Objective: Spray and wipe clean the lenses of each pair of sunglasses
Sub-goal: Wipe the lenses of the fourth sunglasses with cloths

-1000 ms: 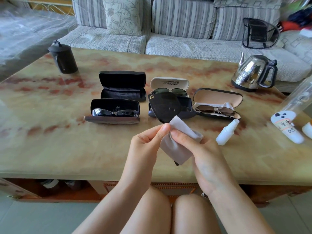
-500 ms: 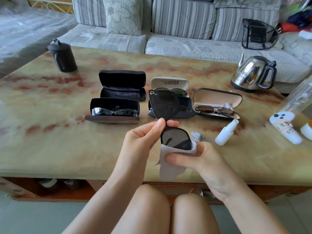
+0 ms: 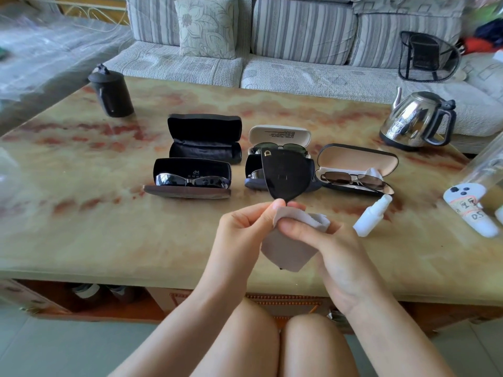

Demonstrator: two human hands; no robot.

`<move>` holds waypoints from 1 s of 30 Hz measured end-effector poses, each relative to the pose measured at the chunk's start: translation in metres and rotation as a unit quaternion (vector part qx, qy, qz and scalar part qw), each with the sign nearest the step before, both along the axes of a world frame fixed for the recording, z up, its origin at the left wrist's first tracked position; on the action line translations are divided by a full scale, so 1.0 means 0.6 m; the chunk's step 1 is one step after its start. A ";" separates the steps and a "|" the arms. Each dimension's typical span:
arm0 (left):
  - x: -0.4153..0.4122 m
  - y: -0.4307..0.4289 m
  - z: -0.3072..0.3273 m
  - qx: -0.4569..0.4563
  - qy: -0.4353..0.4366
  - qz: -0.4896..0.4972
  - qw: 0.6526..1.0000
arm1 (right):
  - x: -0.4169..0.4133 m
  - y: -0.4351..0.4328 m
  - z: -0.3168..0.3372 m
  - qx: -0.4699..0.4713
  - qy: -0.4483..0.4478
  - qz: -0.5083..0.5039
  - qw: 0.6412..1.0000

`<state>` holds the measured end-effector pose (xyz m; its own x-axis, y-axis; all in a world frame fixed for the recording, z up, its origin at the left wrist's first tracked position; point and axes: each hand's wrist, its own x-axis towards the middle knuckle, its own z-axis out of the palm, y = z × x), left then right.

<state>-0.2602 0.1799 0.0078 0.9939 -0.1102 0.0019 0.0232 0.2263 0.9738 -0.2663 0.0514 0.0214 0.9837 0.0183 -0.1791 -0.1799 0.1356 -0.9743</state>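
Far left on the desk (image 3: 81, 240) stands a dark cup with a lid (image 3: 111, 93). Next comes an empty black case (image 3: 204, 138), and in front of it a case holding shiny wrap-around sunglasses (image 3: 192, 180).

In the middle, above the near edge of the desk, the left hand (image 3: 245, 232) pinches the big dark sunglasses (image 3: 285, 175) by the bridge, between thumb and first finger. One dark lens sticks up. The other lens is hidden inside the grey cloth (image 3: 288, 246). The right hand (image 3: 326, 248) is closed around that cloth, with the thumb pressing on top.

These glasses are light and stiff, but the lenses are smooth and would slip or scratch easily. I think holding the frame or the bridge is best, so bare fingers leave no marks on the lens. The cloth is soft and floppy, so it needs a pinch from both sides.

Behind the raised lens sit two more cases with glasses. To the right are brown sunglasses (image 3: 353, 179) in a tan case, then the small white spray bottle (image 3: 373, 216), then a silver kettle (image 3: 416, 121).
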 end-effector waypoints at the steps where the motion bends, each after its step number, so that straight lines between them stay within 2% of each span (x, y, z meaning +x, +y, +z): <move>1: 0.002 0.002 0.001 0.004 -0.003 0.001 1.000 | 0.001 0.001 -0.002 -0.001 0.004 -0.007 1.000; 5: 0.009 0.005 0.001 -0.008 0.012 0.010 1.000 | 0.003 -0.007 -0.002 -0.011 -0.008 -0.034 0.999; 9: 0.013 0.005 0.003 -0.039 0.017 0.013 0.999 | -0.003 -0.017 0.002 0.002 -0.060 0.008 0.998; 13: 0.015 0.005 0.006 -0.083 0.021 0.005 0.996 | -0.008 -0.025 -0.010 -0.017 -0.041 -0.006 0.999; 18: 0.019 0.003 0.005 -0.121 0.032 0.006 0.992 | -0.021 -0.026 -0.017 -0.048 -0.034 0.026 0.998; 26: 0.016 0.013 0.000 -0.073 0.021 0.001 0.997 | -0.012 -0.035 -0.017 -0.179 -0.093 0.032 0.979; 30: 0.018 0.021 -0.001 -0.020 0.008 -0.003 1.000 | -0.001 -0.056 -0.003 -0.167 -0.121 0.035 0.978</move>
<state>-0.2497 0.1924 0.0072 0.9932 -0.1161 -0.0101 0.0408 0.2653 0.9633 -0.2671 0.0181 0.0194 0.9965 0.0664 0.0516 0.0640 -0.2022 -0.9772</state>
